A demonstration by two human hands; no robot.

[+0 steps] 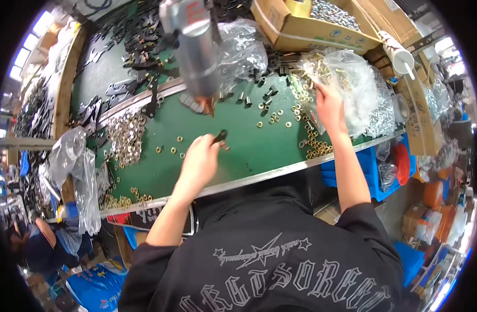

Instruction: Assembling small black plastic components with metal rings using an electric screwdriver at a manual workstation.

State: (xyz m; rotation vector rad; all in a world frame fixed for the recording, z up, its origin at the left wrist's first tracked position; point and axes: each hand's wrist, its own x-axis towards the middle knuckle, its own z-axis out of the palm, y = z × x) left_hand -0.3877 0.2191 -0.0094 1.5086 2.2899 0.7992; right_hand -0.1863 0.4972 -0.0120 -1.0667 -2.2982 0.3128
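My left hand [201, 158] is closed in a pinch on a small dark metal part [221, 137] with a copper-coloured piece at its lower end. It is just above the green worktop [238, 161], below a grey machine head with a copper-coloured tip [208, 106]. My right hand [330, 106] reaches to the small brass-coloured parts [312, 67] beside a clear plastic bag [353, 78]. Its fingers are curled at the pile, and what they pinch, if anything, is too small to make out. Brass-coloured nuts [319, 149] lie near the right wrist.
Shiny metal pieces [126, 135] are heaped on the left. Dark metal sleeves [249, 100] and flat black parts [126, 87] lie farther back. A cardboard box [321, 40] of small hardware stands at the far right. A metal edge [259, 177] bounds the worktop's near side.
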